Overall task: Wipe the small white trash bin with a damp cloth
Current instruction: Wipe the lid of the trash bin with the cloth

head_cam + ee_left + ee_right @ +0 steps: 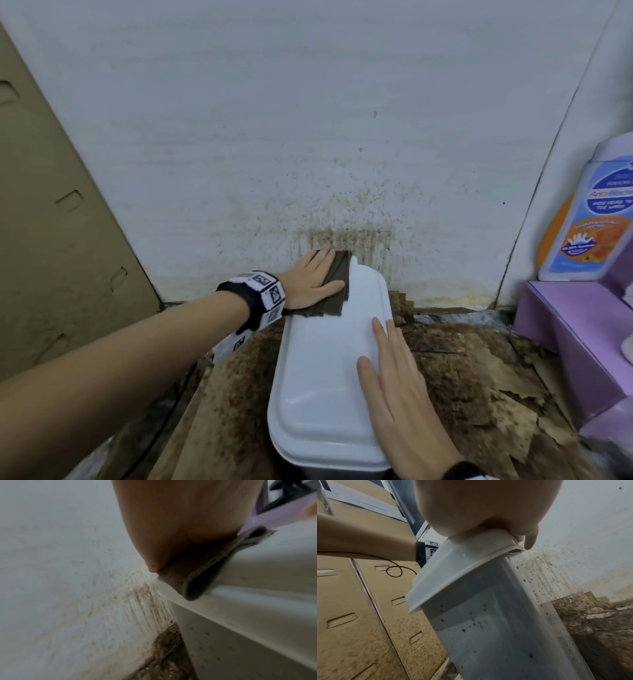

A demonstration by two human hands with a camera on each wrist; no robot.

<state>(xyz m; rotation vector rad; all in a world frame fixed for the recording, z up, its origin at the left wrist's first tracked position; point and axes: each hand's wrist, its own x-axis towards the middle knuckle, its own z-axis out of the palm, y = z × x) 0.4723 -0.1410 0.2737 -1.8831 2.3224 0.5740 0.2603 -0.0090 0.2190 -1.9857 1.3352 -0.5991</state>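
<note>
The small white trash bin (pixel 325 383) stands by the wall with its lid closed. Its grey body (pixel 488 635) is dotted with brown specks. A folded dark brown cloth (pixel 335 291) lies on the lid's far left corner, and one fold hangs over the lid's rim (pixel 197 588). My left hand (pixel 315 277) presses flat on the cloth with straight fingers. My right hand (pixel 390 363) lies flat along the lid's right edge, a fingertip (pixel 529 540) reaching past the rim. In both wrist views the palms hide most of the fingers.
The white wall (pixel 342 205) behind the bin is splattered with brown stains. A tall cardboard box (pixel 51 222) stands close on the left. On the right sit a purple box (pixel 575 342) and a wash bottle (pixel 589 212). Dirty torn cardboard (pixel 462 377) covers the floor.
</note>
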